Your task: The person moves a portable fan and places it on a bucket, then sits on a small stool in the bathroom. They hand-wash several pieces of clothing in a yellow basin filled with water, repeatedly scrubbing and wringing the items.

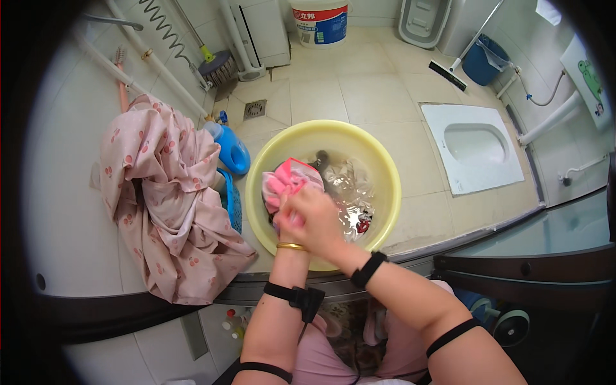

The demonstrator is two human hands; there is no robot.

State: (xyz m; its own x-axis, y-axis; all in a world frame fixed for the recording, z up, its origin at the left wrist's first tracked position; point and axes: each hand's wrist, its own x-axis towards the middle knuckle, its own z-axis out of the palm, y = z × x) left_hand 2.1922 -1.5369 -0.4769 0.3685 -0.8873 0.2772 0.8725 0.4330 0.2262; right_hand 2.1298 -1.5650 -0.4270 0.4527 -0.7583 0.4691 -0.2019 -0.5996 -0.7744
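My two hands are together over a round yellow basin, gripping a bunched pink and white striped cloth. My right hand lies across the front, its fingers closed on the cloth. Mostly hidden behind it, my left hand is closed on the same cloth, with a gold bangle at its wrist. Light-coloured wet fabric lies in the water on the basin's right side. A small red and black patterned piece shows near the right wall, and something dark near the back.
A pink cherry-print cloth hangs in a heap at the left, beside a blue bottle and a blue plastic basket. A squat toilet is set in the floor at the right. Behind are a drain, a paint bucket and a brush.
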